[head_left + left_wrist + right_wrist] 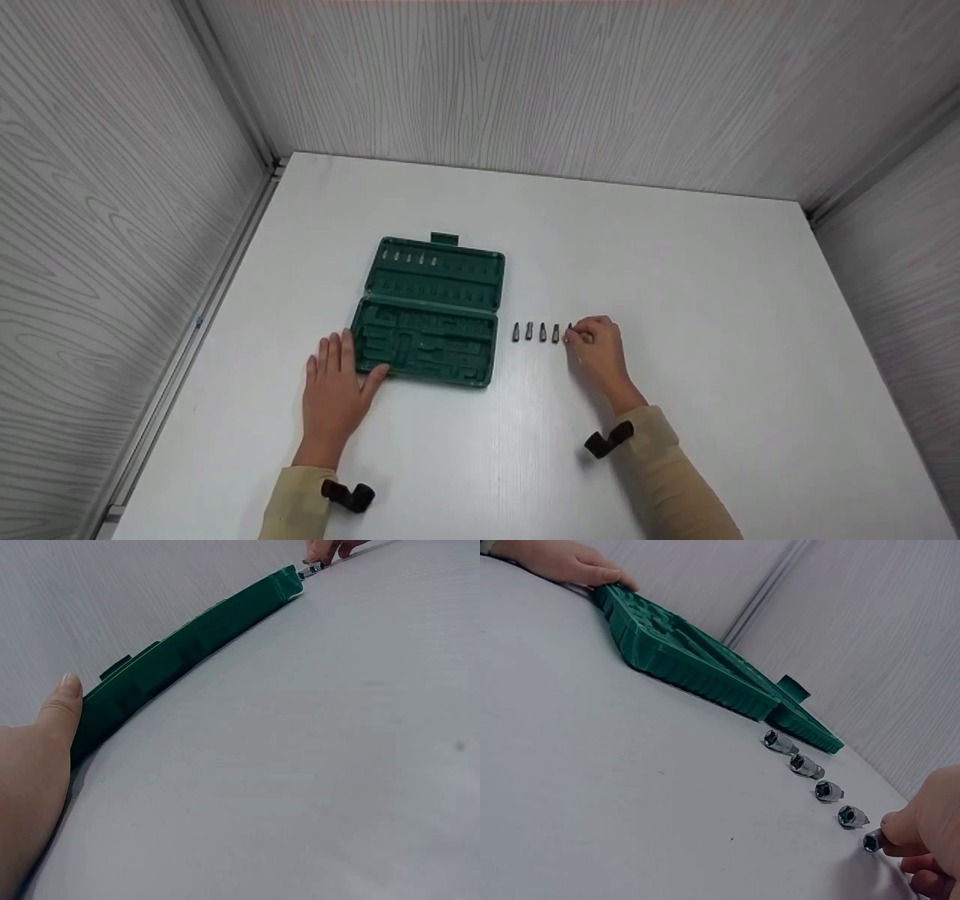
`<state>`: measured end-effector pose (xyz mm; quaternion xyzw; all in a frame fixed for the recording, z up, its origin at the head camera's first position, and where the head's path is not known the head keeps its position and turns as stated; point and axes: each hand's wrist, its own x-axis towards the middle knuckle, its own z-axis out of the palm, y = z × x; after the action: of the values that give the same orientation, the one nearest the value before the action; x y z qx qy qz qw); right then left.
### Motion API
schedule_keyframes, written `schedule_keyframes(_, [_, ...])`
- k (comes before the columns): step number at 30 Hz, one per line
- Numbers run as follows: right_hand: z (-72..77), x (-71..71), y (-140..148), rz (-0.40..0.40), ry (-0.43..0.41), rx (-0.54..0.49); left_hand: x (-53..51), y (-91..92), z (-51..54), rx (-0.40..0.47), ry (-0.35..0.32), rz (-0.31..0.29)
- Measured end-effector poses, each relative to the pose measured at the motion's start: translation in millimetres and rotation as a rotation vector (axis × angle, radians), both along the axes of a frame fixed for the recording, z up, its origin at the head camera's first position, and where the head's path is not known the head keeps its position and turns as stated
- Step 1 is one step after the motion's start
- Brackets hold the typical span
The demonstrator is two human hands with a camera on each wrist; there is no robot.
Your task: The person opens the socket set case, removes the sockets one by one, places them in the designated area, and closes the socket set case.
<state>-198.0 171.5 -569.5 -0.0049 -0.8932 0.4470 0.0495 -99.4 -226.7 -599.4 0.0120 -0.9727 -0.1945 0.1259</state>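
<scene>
A green tool case [429,304] lies unfolded on the table, its moulded recesses facing up. My left hand [330,397] rests at its near left corner, fingers straight, the thumb along the front edge; in the left wrist view that thumb [66,701] touches the case's side [187,645]. Right of the case, several metal bit sockets [529,331] lie in a row with small gaps. At the row's right end, my right hand [600,352] pinches another bit socket [872,841] between thumb and fingers, its hollow end showing in the right wrist view.
Several small silver bits [409,258] sit in the upper left slots of the case's far half. A latch tab [444,238] sticks out at the far edge. Wood-grain panels [525,90] enclose the white table [675,255] at the back and sides.
</scene>
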Motion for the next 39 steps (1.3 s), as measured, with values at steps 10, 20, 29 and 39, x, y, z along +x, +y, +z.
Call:
schedule_keyframes(10, [-0.5, 3.0, 1, -0.015, 0.000, 0.022, 0.3, 0.0, -0.6, 0.001, -0.021, 0.008])
schedule_keyframes(20, [13.8, -5.6, -10, 0.031, 0.019, -0.027, 0.3, -1.4, -0.3, 0.008, -0.030, 0.009])
schedule_keyframes(29, [24.6, -15.5, -39, 0.123, 0.103, -0.007, -1.3, -0.4, 1.2, 0.010, -0.043, 0.000])
schedule_keyframes(39, [37.5, -28.7, -83, 0.268, 0.159, 0.014, -0.8, 0.6, -0.6, -0.001, -0.011, 0.000])
